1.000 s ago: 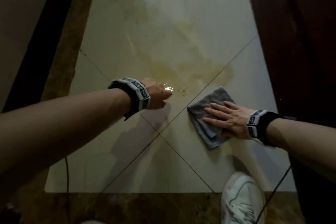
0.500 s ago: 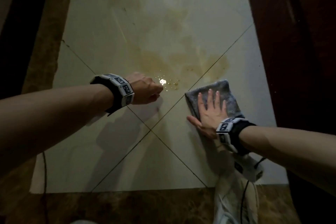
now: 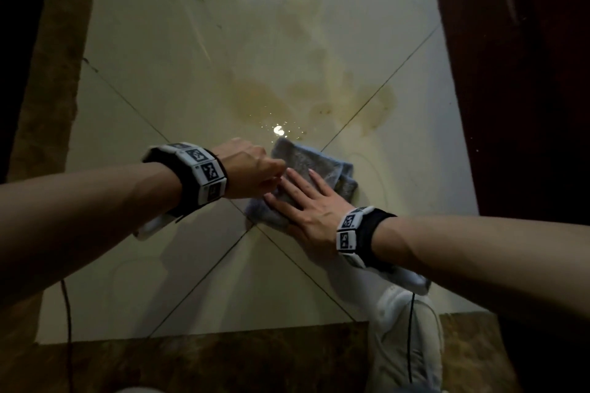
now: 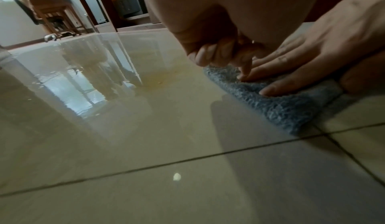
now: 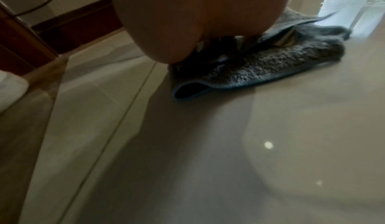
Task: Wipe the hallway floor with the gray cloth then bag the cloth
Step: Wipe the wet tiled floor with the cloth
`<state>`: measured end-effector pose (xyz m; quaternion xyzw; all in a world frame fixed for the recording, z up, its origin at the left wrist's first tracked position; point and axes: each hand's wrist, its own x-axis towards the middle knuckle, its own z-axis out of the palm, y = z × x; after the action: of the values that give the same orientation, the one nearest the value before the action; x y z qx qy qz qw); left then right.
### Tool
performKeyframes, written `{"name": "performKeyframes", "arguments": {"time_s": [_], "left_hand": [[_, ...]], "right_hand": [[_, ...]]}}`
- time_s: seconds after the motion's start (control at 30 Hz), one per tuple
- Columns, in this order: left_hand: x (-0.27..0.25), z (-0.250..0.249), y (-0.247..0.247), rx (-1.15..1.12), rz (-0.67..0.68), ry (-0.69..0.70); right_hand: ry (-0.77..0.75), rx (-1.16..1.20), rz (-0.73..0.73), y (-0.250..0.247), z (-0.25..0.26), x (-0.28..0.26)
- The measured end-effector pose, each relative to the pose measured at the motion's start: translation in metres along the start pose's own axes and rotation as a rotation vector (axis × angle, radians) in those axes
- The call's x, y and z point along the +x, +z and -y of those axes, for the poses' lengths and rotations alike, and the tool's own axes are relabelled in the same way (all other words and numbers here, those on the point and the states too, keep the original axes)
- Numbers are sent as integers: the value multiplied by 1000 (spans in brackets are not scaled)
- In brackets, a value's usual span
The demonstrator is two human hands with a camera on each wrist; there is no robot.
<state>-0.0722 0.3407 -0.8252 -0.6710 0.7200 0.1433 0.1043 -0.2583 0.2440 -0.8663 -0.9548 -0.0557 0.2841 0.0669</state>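
Glossy cream tiles (image 3: 191,265) run down the hallway, dark wood panels at three o'clock and a brown marble border at six and nine; the grout lines cross just below my hands. A yellowish stain (image 3: 265,99) spreads toward twelve o'clock, with wet droplets glinting at its near edge.

The gray cloth (image 3: 306,163) lies folded on the floor at the centre of the head view, its far corner just touching those droplets; I judge it is kept folded so the thick pad soaks rather than smears. My right hand (image 3: 306,204) lies flat on it, fingers straight and spread, pressing down so the whole pad bears on the tile; the right wrist view shows the folded layers squashed beneath the palm. My left hand (image 3: 252,169) sits at the cloth's nine o'clock edge, fingers curled into a loose fist; the left wrist view shows the curled fingers (image 4: 210,54) just over the cloth's edge, but I cannot tell whether they pinch it or merely brace on the floor.

A white shoe (image 3: 412,338) is planted at five o'clock, well short of the wet patch; cables trail from both wristbands.

Wiping is under way, I judge; most of the stain lies ahead at twelve o'clock, and no bag is in sight.
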Motion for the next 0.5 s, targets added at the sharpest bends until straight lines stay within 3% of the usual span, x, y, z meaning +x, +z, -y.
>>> {"name": "performKeyframes", "arguments": {"time_s": [0.13, 0.33, 0.5], "left_hand": [[23, -20, -3, -19, 23, 71], [65, -41, -18, -119, -3, 40], [88, -47, -26, -166, -5, -12]], "right_hand": [[35, -49, 2, 20, -38, -36], [465, 97, 8, 41, -89, -101], [730, 245, 0, 38, -112, -116]]}}
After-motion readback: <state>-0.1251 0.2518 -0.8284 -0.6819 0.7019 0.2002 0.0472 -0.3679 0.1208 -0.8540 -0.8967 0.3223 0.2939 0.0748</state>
